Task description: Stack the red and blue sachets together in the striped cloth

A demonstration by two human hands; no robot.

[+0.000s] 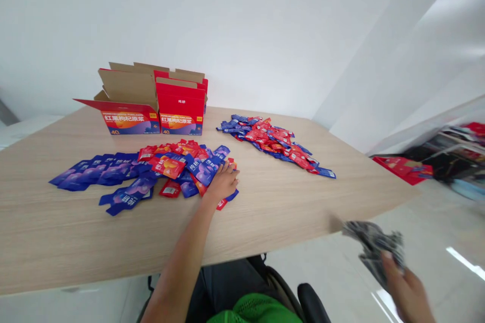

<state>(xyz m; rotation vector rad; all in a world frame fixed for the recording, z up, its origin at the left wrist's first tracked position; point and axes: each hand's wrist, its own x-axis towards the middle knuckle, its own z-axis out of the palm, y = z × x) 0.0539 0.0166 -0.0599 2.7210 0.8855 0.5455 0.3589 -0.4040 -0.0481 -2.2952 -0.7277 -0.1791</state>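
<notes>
Nearest, low at the right and off the table's edge, the right hand (405,292) is closed around a crumpled grey bundle (375,247). Both are blurred, so I cannot tell what the bundle is made of. Beside it is the black arm of an office chair (310,303).

Further out, the left hand (223,181) lies palm down on the wooden table (303,202), fingers flat and close together. They rest on the right end of the near heap of sachets (174,164). The heap spreads leftward from that hand, its long axis running across the table. The left hand touches it, while the right hand is well apart from it.

There are two heaps of red and blue sachets. In the near one, a fan of blue sachets (94,171) trails off to the left, lying overlapped, about eight or so. The sachets in the jumbled middle are too many to count exactly.

The far heap (273,141) lies beyond and to the right of the left hand, stretched on a diagonal.

Behind the near heap stand two open cartons touching side by side, the left carton (131,121) with its flaps spread and the right carton (182,111) taller.
</notes>
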